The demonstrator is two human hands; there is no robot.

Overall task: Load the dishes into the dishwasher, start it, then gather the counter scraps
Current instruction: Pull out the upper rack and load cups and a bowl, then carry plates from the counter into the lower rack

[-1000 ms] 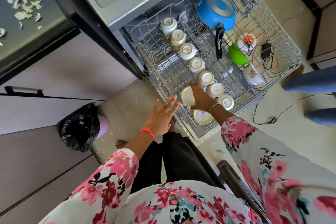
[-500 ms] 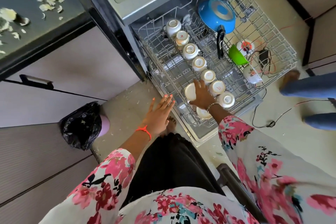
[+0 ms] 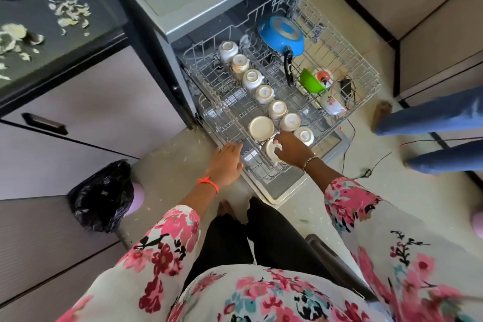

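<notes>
while gripping the cup [image 3: 269, 151] at near end of rack [image 3: 366, 70] with right hand [image 3: 291, 150], holds left hand [image 3: 227, 162] flat, empty, alongside.

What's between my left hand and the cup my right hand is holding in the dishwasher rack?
Only bare wire rack: in the head view no dish stands between the left hand and the cup that the right hand grips.

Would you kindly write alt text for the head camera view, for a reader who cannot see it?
Seen from above, a person's right hand grips a white cup in the pulled-out dishwasher rack, beside a row of upturned cups; the left hand hovers, fingers straight, at the rack's edge. Pale scraps litter the counter.
</notes>
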